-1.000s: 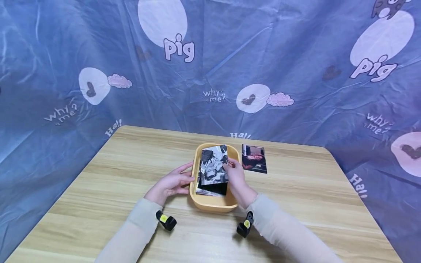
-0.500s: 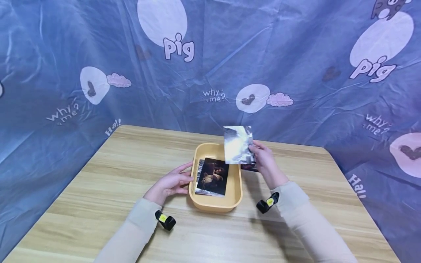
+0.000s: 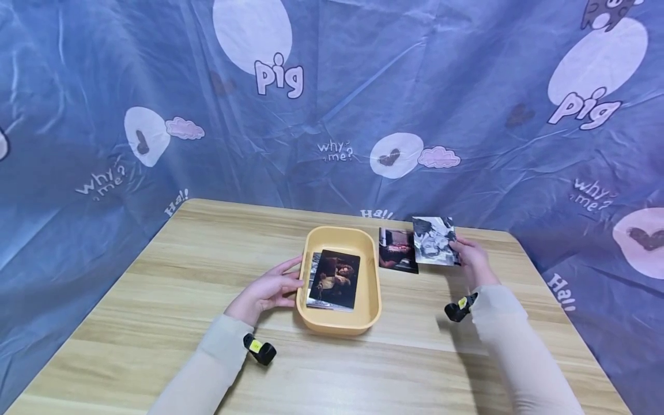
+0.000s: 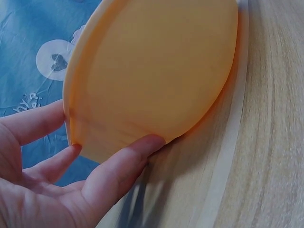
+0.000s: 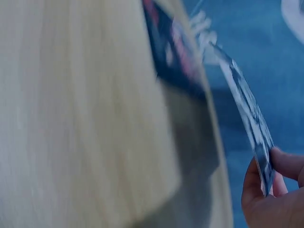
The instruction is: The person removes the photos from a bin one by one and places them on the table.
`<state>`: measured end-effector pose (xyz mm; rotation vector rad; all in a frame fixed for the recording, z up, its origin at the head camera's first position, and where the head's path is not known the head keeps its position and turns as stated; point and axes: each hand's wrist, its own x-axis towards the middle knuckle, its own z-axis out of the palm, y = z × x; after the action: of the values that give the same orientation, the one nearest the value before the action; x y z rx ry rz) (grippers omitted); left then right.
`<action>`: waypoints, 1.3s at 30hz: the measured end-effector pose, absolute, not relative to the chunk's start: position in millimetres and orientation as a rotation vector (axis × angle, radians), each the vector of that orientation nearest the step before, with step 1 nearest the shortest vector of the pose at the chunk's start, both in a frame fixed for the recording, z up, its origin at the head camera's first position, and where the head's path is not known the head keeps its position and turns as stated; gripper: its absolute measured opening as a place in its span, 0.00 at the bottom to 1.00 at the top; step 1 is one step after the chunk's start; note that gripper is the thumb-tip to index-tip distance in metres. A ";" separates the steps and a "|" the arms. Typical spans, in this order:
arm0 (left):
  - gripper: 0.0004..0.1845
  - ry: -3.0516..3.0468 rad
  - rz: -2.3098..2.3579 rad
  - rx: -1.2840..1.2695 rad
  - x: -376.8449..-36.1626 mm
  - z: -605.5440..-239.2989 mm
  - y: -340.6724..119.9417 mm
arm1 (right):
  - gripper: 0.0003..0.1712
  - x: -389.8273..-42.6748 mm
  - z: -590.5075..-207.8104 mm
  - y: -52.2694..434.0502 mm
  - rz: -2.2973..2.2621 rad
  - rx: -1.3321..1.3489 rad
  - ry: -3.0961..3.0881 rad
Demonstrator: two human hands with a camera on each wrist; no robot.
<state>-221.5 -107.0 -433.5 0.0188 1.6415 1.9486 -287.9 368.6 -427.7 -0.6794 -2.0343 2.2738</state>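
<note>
Right hand: the right hand (image 3: 473, 259) pinches a black-and-white photo (image 3: 434, 240) by its right edge, thumb and fingers closed on the print; in the right wrist view the same photo (image 5: 247, 114) shows edge-on above the fingertips (image 5: 280, 164).
Held photo: it sits low over the far right part of the tabletop (image 3: 207, 323), just right of a dark photo; that view is blurred, so whether its lower edge touches the wood I cannot tell.
Dark photo on the wood: a dark photo (image 3: 397, 249) with reddish tones lies flat on the tabletop, between the tray and the held print, close beside the tray's right wall.
Left hand: the left hand (image 3: 267, 291) rests spread against the left outer wall of the tray, fingers straight and relaxed; the left wrist view shows the thumb and fingertips (image 4: 142, 147) touching the orange wall (image 4: 156, 71), not curled round it.
Tray: a yellow-orange tray (image 3: 339, 325) with rounded corners stands near the middle of the tabletop, its long side running away from the person.
Tray contents: a small stack of photos (image 3: 334, 279) lies inside, tilted slightly; the top one is a dark picture with a brownish figure, and paler prints show at its left and lower edges.
Wrists: a black band with a yellow mark sits on each cream sleeve (image 3: 218, 357).
Backdrop: a blue cloth (image 3: 467, 86) printed with "pig", "why me?", hearts and clouds hangs behind and round the tabletop.
</note>
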 end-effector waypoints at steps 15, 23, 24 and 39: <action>0.40 1.640 1.951 0.023 -221.3 -432.8 -108.8 | 0.11 -267.9 -434.4 364.6 2.052 -0.900 -2.126; 0.40 1.621 1.950 0.038 -223.0 -432.9 -109.7 | 0.21 -273.0 -440.3 359.8 1.808 -0.980 -2.232; 0.40 1.620 1.950 0.038 -223.2 -432.9 -109.9 | 0.22 -273.3 -440.7 359.3 1.794 -0.981 -2.238; 0.39 1.617 1.956 0.039 -222.5 -432.4 -109.2 | 0.39 -262.2 -420.0 358.9 1.806 -0.938 -2.328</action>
<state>-222.5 -109.2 -432.4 0.0392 1.6167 1.9557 -262.2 358.9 -420.0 -0.9376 -2.3277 1.8059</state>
